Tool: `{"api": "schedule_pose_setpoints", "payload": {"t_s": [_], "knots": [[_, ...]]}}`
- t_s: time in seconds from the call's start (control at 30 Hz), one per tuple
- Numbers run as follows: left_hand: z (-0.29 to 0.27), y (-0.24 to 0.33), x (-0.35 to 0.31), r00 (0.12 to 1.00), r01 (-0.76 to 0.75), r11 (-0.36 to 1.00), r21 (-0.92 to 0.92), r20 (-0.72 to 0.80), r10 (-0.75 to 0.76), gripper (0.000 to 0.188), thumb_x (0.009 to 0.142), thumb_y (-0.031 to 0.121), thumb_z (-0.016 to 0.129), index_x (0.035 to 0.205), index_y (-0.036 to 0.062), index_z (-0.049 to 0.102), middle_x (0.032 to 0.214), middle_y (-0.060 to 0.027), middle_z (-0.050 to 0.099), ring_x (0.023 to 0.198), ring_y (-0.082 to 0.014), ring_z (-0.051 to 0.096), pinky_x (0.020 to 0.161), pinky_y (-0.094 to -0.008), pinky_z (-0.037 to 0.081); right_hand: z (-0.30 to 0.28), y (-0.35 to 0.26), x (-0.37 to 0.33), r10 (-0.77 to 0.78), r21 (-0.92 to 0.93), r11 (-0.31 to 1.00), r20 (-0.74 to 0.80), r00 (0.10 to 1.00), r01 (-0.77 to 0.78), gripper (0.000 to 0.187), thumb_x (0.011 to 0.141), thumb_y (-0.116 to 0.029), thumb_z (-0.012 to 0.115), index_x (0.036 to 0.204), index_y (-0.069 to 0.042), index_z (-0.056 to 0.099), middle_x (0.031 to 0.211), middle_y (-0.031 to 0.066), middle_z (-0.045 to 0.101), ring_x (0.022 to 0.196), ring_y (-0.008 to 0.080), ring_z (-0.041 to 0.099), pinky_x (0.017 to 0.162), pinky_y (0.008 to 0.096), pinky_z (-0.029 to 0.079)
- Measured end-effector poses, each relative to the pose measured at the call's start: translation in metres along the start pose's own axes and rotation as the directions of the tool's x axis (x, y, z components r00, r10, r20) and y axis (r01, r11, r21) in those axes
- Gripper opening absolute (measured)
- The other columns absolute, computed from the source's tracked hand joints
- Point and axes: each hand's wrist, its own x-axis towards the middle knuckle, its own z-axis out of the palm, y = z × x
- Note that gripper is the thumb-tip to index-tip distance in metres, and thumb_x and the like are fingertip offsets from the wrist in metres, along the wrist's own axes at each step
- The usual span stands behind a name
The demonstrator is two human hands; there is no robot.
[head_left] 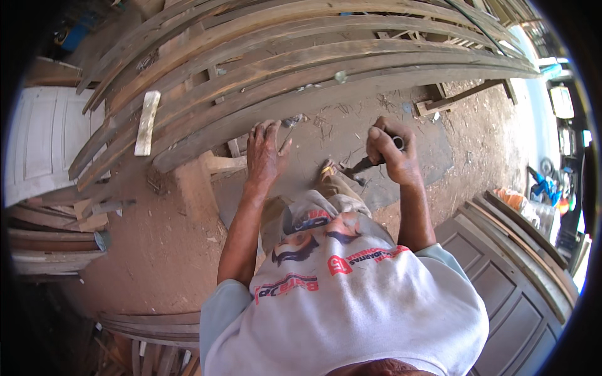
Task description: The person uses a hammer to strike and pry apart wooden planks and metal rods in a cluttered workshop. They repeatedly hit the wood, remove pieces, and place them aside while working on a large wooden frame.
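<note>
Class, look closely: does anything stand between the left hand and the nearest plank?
Nothing visible does. The left hand has its fingers at the plank's lower edge in this view; touch cannot be told. The right hand, gripping a dark tool, is off to the right.

Small red lettering point(379, 254) on a white shirt point(370, 307), red badge point(340, 265) with pale digits beside it, larger red-and-dark lettering point(286, 287) toward the left, more print point(313, 220) near the hem.

Woodworking workshop; long timber beams point(351, 91), panelled doors point(50, 135), stacked boards point(53, 246), debris-strewn floor point(144, 257)
</note>
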Motion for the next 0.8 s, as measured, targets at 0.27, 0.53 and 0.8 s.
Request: {"api": "schedule_pose_setpoints", "payload": {"t_s": [0.27,0.53,0.8], "knots": [[0.084,0.098,0.108,0.983,-0.180,0.980,0.081,0.037,0.177,0.072,0.079,0.021,0.085,0.143,0.0084,0.054,0.136,-0.0172,0.053,0.126,-0.0405,0.052,0.108,-0.0532,0.043,-0.099,0.054,0.002,0.088,-0.102,0.991,-0.024,0.996,-0.090,0.037,0.096,-0.031,0.069,0.074,-0.005,0.058,0.066,-0.0053,0.051,0.063,0.0043,0.046,0.055,0.0255,0.035],[0.129,0.129,0.158,0.962,-0.164,0.930,0.328,0.262,0.077,0.081,0.074,0.027,0.091,0.142,0.0113,0.051,0.134,-0.0179,0.051,0.123,-0.0415,0.053,0.102,-0.0538,0.045,-0.186,0.052,-0.007,0.102,-0.298,0.949,-0.021,0.995,-0.103,0.034,0.094,-0.031,0.069,0.082,0.000,0.064,0.067,0.0034,0.054,0.064,0.0122,0.047,0.059,0.0336,0.040],[0.123,0.142,0.185,0.881,-0.226,0.894,0.386,0.473,0.019,0.072,0.072,0.026,0.093,0.129,0.0082,0.052,0.129,-0.0264,0.053,0.117,-0.0474,0.056,0.098,-0.0549,0.048,-0.212,0.093,-0.050,0.207,-0.290,0.922,-0.194,0.959,-0.258,0.033,0.093,-0.028,0.070,0.090,0.004,0.068,0.074,0.0149,0.064,0.067,0.0176,0.054,0.065,0.0387,0.048]]}}
